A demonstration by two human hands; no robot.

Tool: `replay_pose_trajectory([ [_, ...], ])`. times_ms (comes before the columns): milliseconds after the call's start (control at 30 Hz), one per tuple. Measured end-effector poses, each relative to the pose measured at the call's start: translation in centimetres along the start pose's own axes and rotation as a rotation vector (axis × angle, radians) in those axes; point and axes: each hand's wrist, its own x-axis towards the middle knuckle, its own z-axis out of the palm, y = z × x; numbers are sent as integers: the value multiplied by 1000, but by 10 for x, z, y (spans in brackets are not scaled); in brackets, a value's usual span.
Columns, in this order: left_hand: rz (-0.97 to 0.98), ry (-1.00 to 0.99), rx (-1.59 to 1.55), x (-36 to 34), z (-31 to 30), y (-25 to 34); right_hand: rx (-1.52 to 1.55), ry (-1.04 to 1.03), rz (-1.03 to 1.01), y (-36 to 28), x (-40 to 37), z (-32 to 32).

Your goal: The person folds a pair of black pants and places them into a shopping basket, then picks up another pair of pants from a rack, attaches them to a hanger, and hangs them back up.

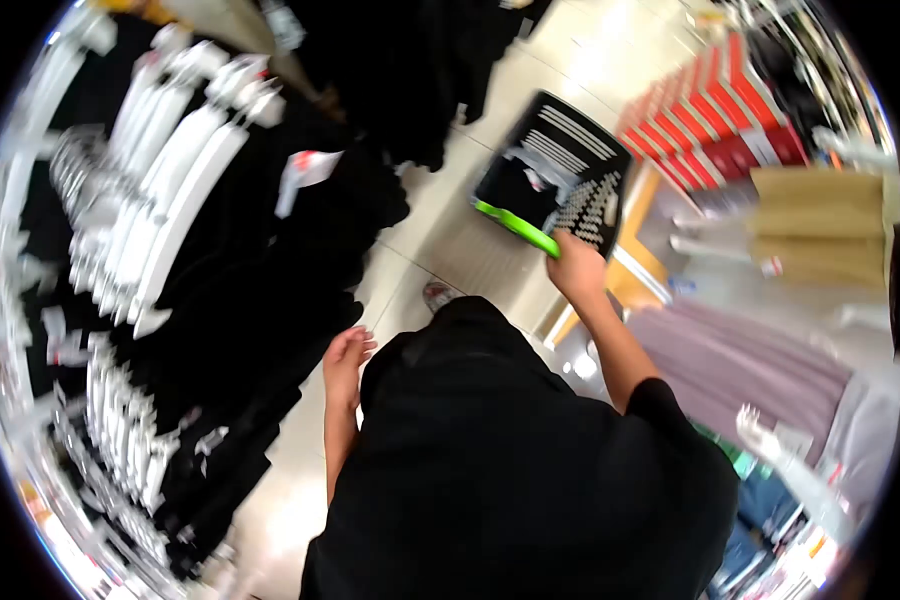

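My right hand is closed around the bright green handle of a black shopping basket. The basket has slotted sides and hangs tilted out in front of me. Inside it lies a folded black garment with a pale label, along with some greyish plastic wrapping. My left hand hangs by my side, fingers loosely bent and holding nothing. Nearest to that hand is a row of black garments on the left.
White hangers carry the black clothes on the left rack. Red-orange boxes stand in a row at the upper right. Below them hang a tan garment and mauve garments. A pale tiled floor runs between the racks.
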Motion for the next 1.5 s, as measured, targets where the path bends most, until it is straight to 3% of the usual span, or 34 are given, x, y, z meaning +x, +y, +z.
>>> replay_pose_trajectory([
  [467, -131, -40, 245, 1, 31, 39, 74, 62, -15, 14, -5, 14],
  [767, -94, -157, 368, 13, 56, 53, 109, 82, 2, 15, -12, 10],
  [1100, -14, -190, 335, 18, 39, 45, 76, 201, -32, 14, -12, 18],
  [1367, 21, -122, 273, 2, -4, 17, 14, 131, 21, 3, -8, 11],
  [1500, 60, -97, 223, -8, -30, 7, 33, -54, 77, -7, -7, 2],
])
